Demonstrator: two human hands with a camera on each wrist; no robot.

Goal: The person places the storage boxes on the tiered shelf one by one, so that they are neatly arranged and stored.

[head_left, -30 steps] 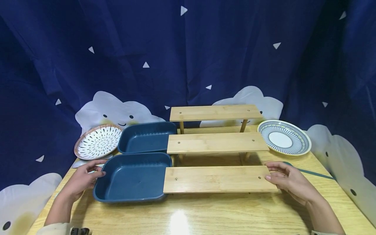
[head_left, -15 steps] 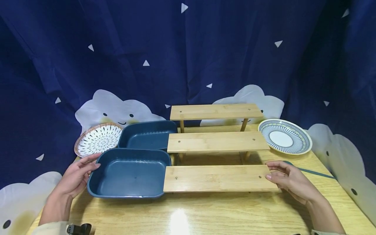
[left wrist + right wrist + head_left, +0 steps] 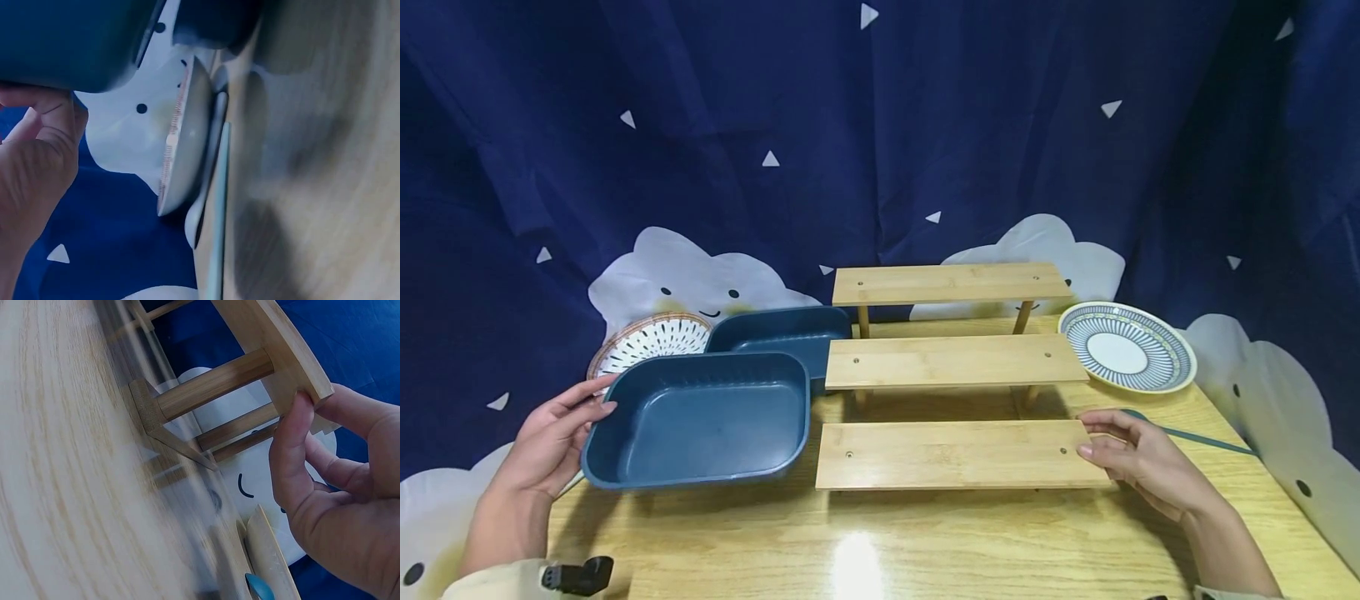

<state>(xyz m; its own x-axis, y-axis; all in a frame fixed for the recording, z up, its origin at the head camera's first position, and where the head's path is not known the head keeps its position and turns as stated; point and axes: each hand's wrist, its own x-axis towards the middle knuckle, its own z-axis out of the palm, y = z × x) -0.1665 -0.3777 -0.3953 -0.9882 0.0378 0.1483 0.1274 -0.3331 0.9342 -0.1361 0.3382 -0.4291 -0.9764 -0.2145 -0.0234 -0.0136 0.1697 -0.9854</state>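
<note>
My left hand (image 3: 553, 437) pinches the left rim of a dark blue rectangular plastic basin (image 3: 700, 425), which is raised off the table and empty inside. In the left wrist view the basin (image 3: 69, 44) hangs above the tabletop, gripped at its end. My right hand (image 3: 1142, 458) holds the right end of the lowest board of a three-tier bamboo shelf (image 3: 955, 454). The right wrist view shows thumb and fingers pinching that board (image 3: 284, 350) at its edge. A second blue basin (image 3: 782, 329) stands behind, partly hidden by the first.
A speckled plate (image 3: 655, 337) with a brown rim sits back left, overlapped by the basin. Beside it lie a white spoon (image 3: 206, 181) and a pale green stick-like utensil (image 3: 219, 206). A blue-striped plate (image 3: 1116, 348) and a teal long-handled utensil (image 3: 1206, 442) are at right.
My left hand has lifted the front basin and moved it left, away from the shelf, uncovering table between them. The right hand stays on the bottom board, and the shelf has not moved.
</note>
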